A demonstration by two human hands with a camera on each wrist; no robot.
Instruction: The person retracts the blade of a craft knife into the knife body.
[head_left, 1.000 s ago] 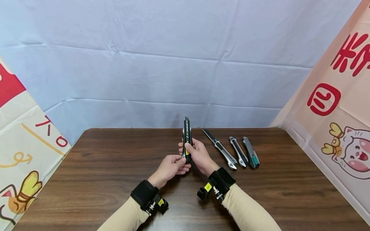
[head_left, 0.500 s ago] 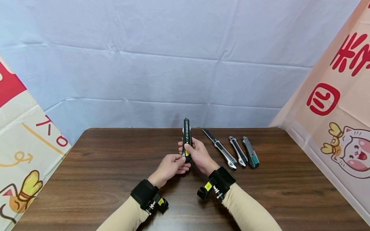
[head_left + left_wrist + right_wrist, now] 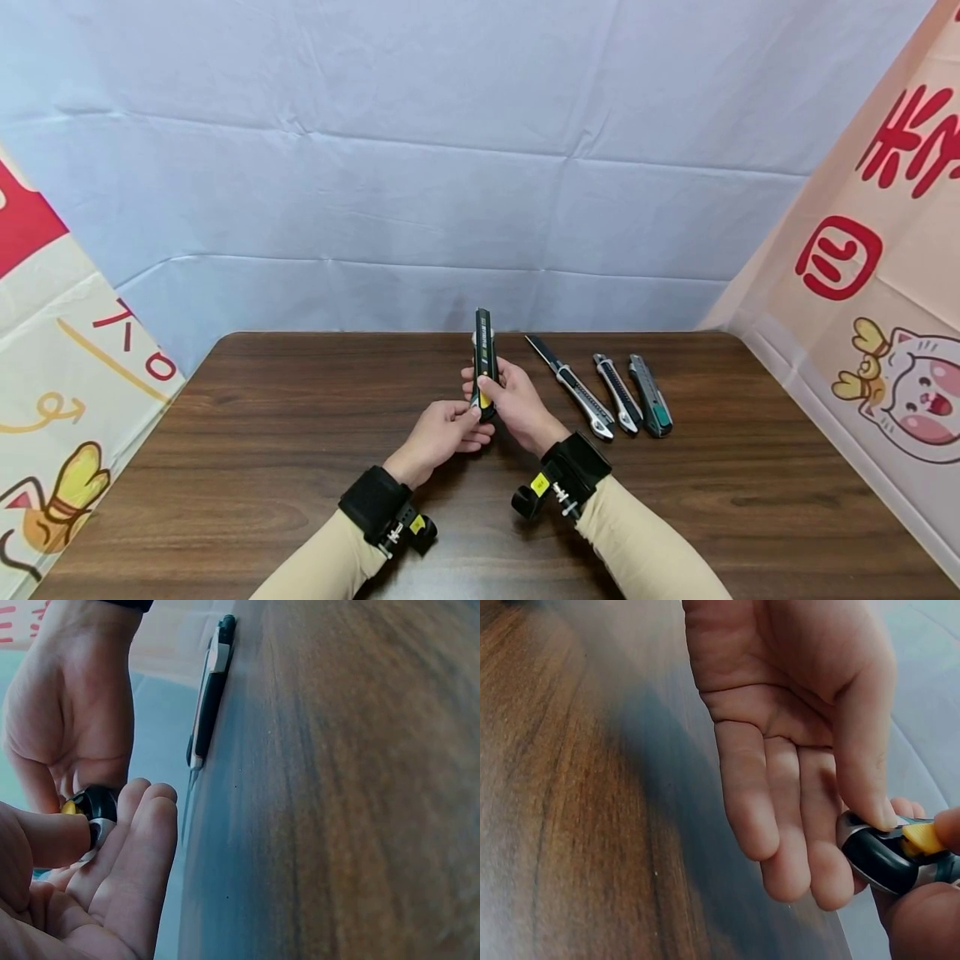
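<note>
Both hands hold a black snap-off utility knife with a yellow slider (image 3: 485,358) above the dark brown wood-grain desk (image 3: 225,467), the knife roughly upright with its tip pointing away from the person. The right hand (image 3: 517,404) supports the knife body across its fingers, with the thumb resting on the black rear end just beside the yellow slider; this grip is curled round the handle. The left hand (image 3: 442,433) meets the lower end of the knife from the left, its fingertips touching that end; the left wrist view shows the thumb and loosely curled fingers pinching the rounded black butt (image 3: 96,806). To the right of the right-hand grip, three more knives lie side by side on the desk, apart from both hands: a silver and black utility knife with its blade extended (image 3: 573,387) nearest, a silver and black utility knife with the blade retracted (image 3: 618,404) next, and a grey utility knife with a green slider (image 3: 651,407) farthest right. A pale blue cloth backdrop (image 3: 450,167) hangs behind the desk
</note>
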